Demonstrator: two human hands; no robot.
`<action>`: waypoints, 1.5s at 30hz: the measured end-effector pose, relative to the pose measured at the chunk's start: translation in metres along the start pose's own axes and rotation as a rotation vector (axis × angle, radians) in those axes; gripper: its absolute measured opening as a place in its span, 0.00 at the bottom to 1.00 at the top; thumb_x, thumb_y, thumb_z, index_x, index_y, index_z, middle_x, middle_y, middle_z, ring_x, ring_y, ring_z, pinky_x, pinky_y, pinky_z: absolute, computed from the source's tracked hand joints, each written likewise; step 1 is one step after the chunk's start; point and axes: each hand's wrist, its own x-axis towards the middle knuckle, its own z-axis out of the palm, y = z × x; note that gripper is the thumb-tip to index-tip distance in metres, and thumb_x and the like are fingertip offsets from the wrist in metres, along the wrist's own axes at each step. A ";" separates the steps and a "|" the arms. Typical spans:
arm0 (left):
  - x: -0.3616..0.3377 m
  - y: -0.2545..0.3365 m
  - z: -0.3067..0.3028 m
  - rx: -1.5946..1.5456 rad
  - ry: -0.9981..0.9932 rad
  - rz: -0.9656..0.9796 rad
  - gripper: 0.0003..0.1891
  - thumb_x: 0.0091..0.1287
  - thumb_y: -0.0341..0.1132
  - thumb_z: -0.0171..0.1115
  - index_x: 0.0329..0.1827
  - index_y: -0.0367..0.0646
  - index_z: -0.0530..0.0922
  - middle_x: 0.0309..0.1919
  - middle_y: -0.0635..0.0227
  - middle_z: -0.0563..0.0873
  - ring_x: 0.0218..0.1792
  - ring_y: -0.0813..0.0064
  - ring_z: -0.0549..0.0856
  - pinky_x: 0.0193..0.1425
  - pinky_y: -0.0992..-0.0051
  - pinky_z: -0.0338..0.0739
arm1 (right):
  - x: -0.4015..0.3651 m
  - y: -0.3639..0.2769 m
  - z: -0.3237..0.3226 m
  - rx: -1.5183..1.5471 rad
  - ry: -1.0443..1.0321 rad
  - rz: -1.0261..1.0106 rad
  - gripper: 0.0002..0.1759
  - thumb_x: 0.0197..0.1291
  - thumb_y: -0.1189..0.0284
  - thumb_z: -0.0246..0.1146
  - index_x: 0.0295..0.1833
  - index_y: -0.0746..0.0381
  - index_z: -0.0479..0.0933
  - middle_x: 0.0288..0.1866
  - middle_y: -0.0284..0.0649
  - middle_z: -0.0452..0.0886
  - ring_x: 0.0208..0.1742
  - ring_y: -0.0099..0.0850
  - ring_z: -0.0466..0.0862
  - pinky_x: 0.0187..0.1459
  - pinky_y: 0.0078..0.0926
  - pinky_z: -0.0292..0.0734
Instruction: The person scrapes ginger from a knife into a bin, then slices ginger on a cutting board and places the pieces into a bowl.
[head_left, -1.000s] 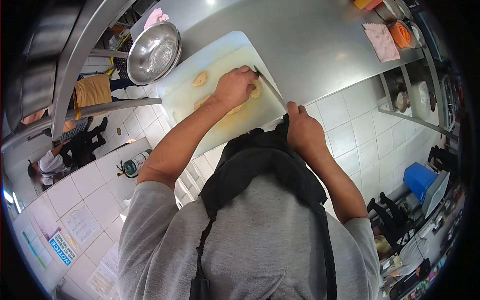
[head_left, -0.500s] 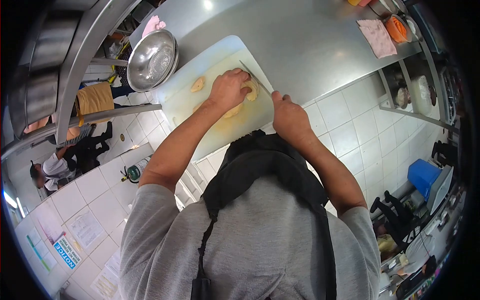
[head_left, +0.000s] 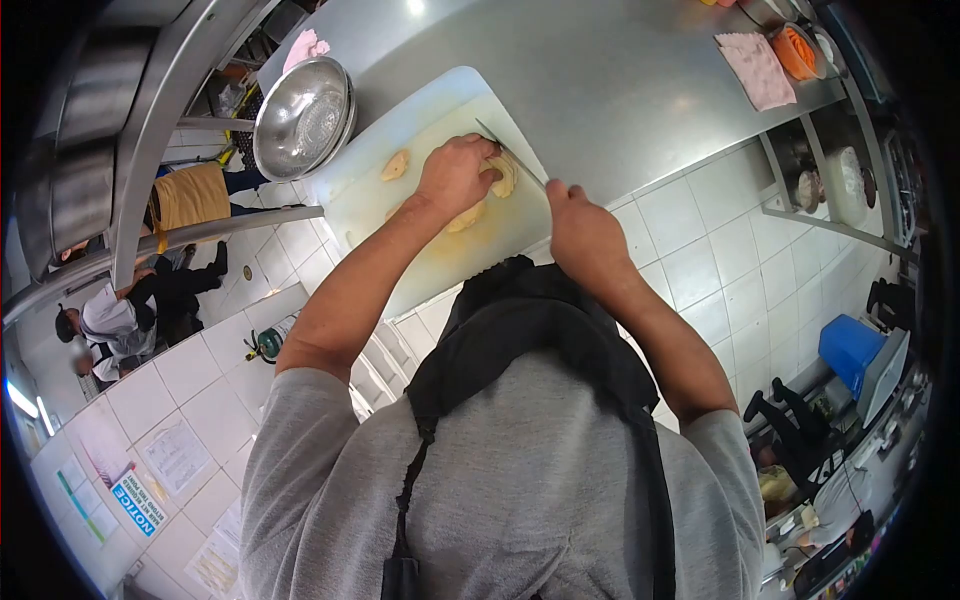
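Observation:
My right hand [head_left: 585, 232] is closed round the handle of a knife [head_left: 517, 160], whose blade points up and left over the cutting board [head_left: 370, 230]. Beside the blade, my left hand [head_left: 458, 175] presses with curled fingers on a pale yellow piece of food [head_left: 503, 178]. Part of that piece is hidden under my fingers. Another pale piece [head_left: 464, 219] lies below my left hand. One separate piece [head_left: 395, 165] rests farther left on the board.
Stacked metal bowls [head_left: 303, 118] stand left of the board on the steel table [head_left: 600, 90]. A pink cloth [head_left: 757, 72] and a container of orange food [head_left: 795, 52] are at the right end. Other people are at the far left and lower right.
The knife and my right hand have shifted slightly, while my left hand stays on the food. A person at the far left has changed posture.

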 end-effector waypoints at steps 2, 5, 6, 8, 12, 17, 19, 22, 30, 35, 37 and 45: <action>0.001 -0.004 0.003 0.006 0.027 0.017 0.16 0.65 0.35 0.79 0.54 0.43 0.92 0.51 0.61 0.92 0.56 0.53 0.91 0.62 0.56 0.87 | -0.018 -0.001 -0.012 0.009 -0.022 0.016 0.13 0.70 0.78 0.60 0.57 0.66 0.71 0.47 0.59 0.86 0.39 0.56 0.93 0.40 0.50 0.92; -0.003 -0.005 0.004 0.003 0.029 0.015 0.16 0.65 0.35 0.79 0.55 0.43 0.93 0.51 0.62 0.92 0.56 0.54 0.91 0.63 0.57 0.87 | -0.013 0.000 -0.004 0.012 -0.038 0.021 0.13 0.71 0.78 0.60 0.57 0.66 0.71 0.47 0.58 0.86 0.39 0.56 0.93 0.40 0.50 0.92; -0.002 -0.002 0.003 -0.003 0.017 -0.003 0.15 0.65 0.35 0.79 0.55 0.44 0.92 0.53 0.62 0.93 0.58 0.54 0.91 0.65 0.58 0.86 | -0.006 0.001 0.002 0.011 -0.037 0.027 0.13 0.71 0.78 0.60 0.57 0.66 0.71 0.47 0.58 0.86 0.39 0.56 0.93 0.40 0.50 0.92; -0.002 -0.002 0.004 -0.009 0.022 0.003 0.15 0.65 0.35 0.79 0.55 0.44 0.92 0.53 0.62 0.93 0.57 0.54 0.91 0.65 0.58 0.86 | 0.012 0.001 0.014 0.023 -0.002 -0.006 0.13 0.70 0.77 0.60 0.58 0.66 0.71 0.47 0.59 0.86 0.39 0.58 0.93 0.40 0.53 0.91; -0.002 -0.003 0.005 -0.016 0.044 0.004 0.15 0.65 0.34 0.79 0.54 0.43 0.92 0.52 0.60 0.93 0.57 0.53 0.90 0.65 0.58 0.86 | -0.010 0.002 -0.007 0.028 -0.008 -0.025 0.13 0.71 0.78 0.59 0.58 0.66 0.71 0.47 0.58 0.86 0.39 0.58 0.93 0.41 0.52 0.91; -0.006 -0.005 0.008 -0.040 0.066 0.034 0.15 0.66 0.34 0.78 0.54 0.43 0.92 0.51 0.60 0.93 0.57 0.52 0.90 0.65 0.57 0.86 | 0.002 0.006 0.013 0.033 -0.041 0.003 0.14 0.70 0.78 0.59 0.59 0.67 0.70 0.48 0.59 0.86 0.40 0.58 0.93 0.42 0.51 0.92; -0.004 -0.004 0.007 -0.050 0.072 0.032 0.15 0.66 0.34 0.78 0.54 0.43 0.93 0.51 0.60 0.93 0.57 0.51 0.90 0.65 0.57 0.86 | 0.009 0.004 0.006 0.028 -0.030 -0.014 0.14 0.70 0.78 0.59 0.59 0.67 0.70 0.48 0.59 0.86 0.40 0.59 0.93 0.42 0.52 0.91; -0.004 -0.005 0.008 -0.043 0.083 0.012 0.15 0.66 0.33 0.78 0.55 0.43 0.93 0.51 0.60 0.93 0.57 0.52 0.90 0.65 0.57 0.86 | -0.012 -0.001 -0.011 0.026 -0.034 -0.004 0.14 0.70 0.78 0.58 0.59 0.67 0.70 0.47 0.60 0.86 0.40 0.60 0.93 0.41 0.52 0.91; -0.007 -0.007 0.011 -0.061 0.088 0.010 0.15 0.66 0.33 0.78 0.56 0.45 0.93 0.51 0.60 0.94 0.56 0.51 0.90 0.66 0.57 0.86 | 0.014 0.001 0.007 0.035 0.006 -0.033 0.15 0.70 0.78 0.58 0.60 0.68 0.70 0.47 0.60 0.86 0.40 0.60 0.92 0.41 0.53 0.91; -0.008 -0.010 0.014 -0.072 0.102 0.004 0.15 0.67 0.33 0.77 0.56 0.45 0.93 0.51 0.61 0.94 0.57 0.51 0.90 0.66 0.57 0.86 | -0.016 -0.001 -0.011 0.004 -0.064 0.010 0.13 0.72 0.77 0.57 0.60 0.68 0.71 0.47 0.60 0.87 0.41 0.59 0.93 0.42 0.53 0.91; -0.009 -0.010 0.015 -0.069 0.118 0.031 0.15 0.67 0.33 0.77 0.57 0.45 0.93 0.51 0.61 0.94 0.57 0.51 0.90 0.66 0.57 0.86 | 0.002 0.000 0.006 0.031 -0.050 0.001 0.14 0.71 0.78 0.58 0.60 0.68 0.71 0.48 0.60 0.86 0.41 0.60 0.93 0.42 0.53 0.91; -0.010 -0.010 0.015 -0.084 0.135 0.019 0.14 0.67 0.34 0.77 0.54 0.45 0.93 0.52 0.62 0.94 0.58 0.52 0.89 0.67 0.57 0.85 | -0.012 -0.003 -0.016 0.029 -0.099 0.011 0.15 0.70 0.78 0.59 0.59 0.68 0.70 0.48 0.60 0.86 0.42 0.60 0.93 0.44 0.54 0.91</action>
